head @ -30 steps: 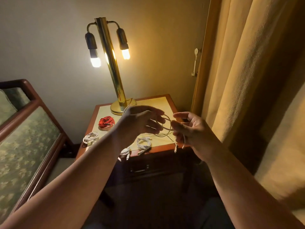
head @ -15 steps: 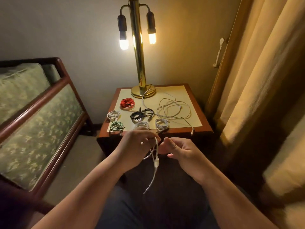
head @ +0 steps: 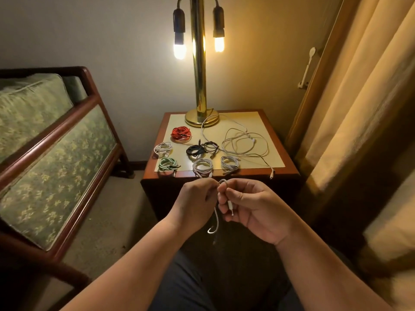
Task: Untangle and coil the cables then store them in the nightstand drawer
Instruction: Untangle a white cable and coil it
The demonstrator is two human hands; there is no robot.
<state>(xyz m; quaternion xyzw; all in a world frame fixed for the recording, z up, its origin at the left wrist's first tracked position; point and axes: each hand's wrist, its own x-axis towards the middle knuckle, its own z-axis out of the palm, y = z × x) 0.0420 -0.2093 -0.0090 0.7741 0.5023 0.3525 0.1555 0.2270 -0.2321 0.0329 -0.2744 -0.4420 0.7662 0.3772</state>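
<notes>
behind hands point(head: 195, 204), nightstand point(head: 289, 168), coiled cables point(head: 203, 166), lamp point(head: 198, 63)

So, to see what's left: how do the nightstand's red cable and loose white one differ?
The red cable is wound into a tight bundle; the white cable sprawls in wide loops. Red sits wholly on top; white's plug hangs over the front edge. Both lie on the nightstand.

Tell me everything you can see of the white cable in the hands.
The white cable is thin, smooth and looks rubbery. It arches in a short loop between the left hand and right hand, both pinching it, held in the air in front of the nightstand. Its white plug points down against the right hand. One strand hangs below the hands and curls into a hook. Only the hands touch it.
</notes>
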